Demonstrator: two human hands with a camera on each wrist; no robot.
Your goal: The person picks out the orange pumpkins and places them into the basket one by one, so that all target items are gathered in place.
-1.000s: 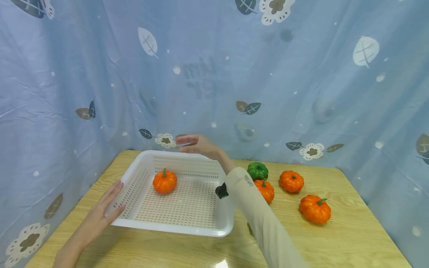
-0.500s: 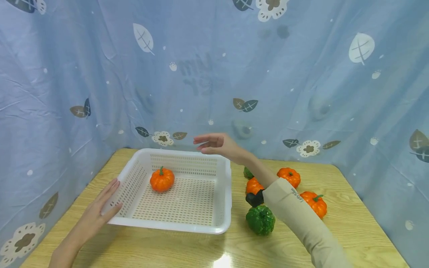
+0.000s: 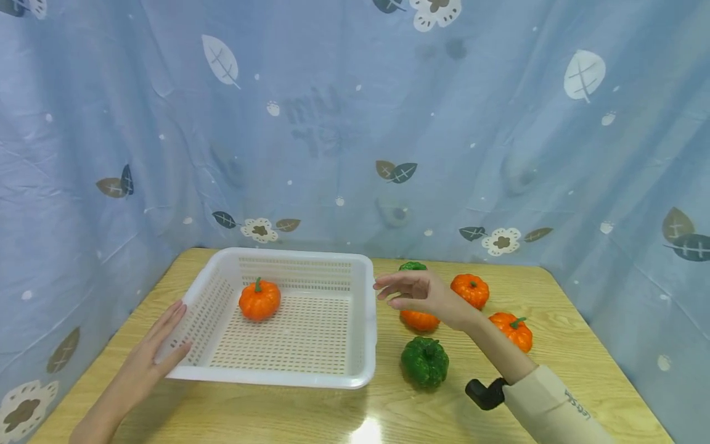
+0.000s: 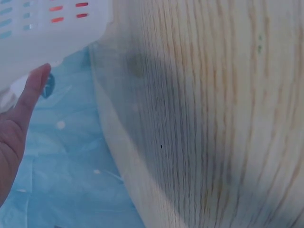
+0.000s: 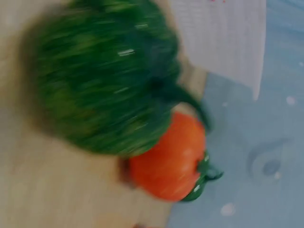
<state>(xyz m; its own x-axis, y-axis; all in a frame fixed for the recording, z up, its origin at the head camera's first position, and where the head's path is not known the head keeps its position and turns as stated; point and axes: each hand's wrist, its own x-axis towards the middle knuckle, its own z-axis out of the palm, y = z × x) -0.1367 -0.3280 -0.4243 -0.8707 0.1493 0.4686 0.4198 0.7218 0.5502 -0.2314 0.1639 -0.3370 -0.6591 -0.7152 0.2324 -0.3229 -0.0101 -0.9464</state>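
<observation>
A white perforated basket [image 3: 363,370] holds one orange pumpkin [image 3: 259,301] near its back left. My left hand [image 3: 150,354] rests on the basket's left rim with straight, spread fingers; the left wrist view shows a finger of the left hand [image 4: 28,99] touching the basket's edge [image 4: 57,42]. Just right of the basket hovers my right hand [image 3: 416,295], fingers relaxed and holding nothing. Beneath it is an orange pumpkin [image 3: 420,320], partly covered by the hand. Nearer the front sits a green pumpkin [image 3: 424,362], large and blurred in the right wrist view.
Behind the right hand, another green pumpkin [image 3: 413,266] shows only its top. Two more orange pumpkins, one at the back [image 3: 470,291] and one by the right forearm [image 3: 511,332], lie on the wooden table [image 3: 577,370]. A blue patterned curtain [image 3: 344,123] surrounds the table.
My right hand has moved from above the basket's back rim rightward and down to beside the pumpkins. The left hand has stayed on the basket; the view has shifted slightly.
</observation>
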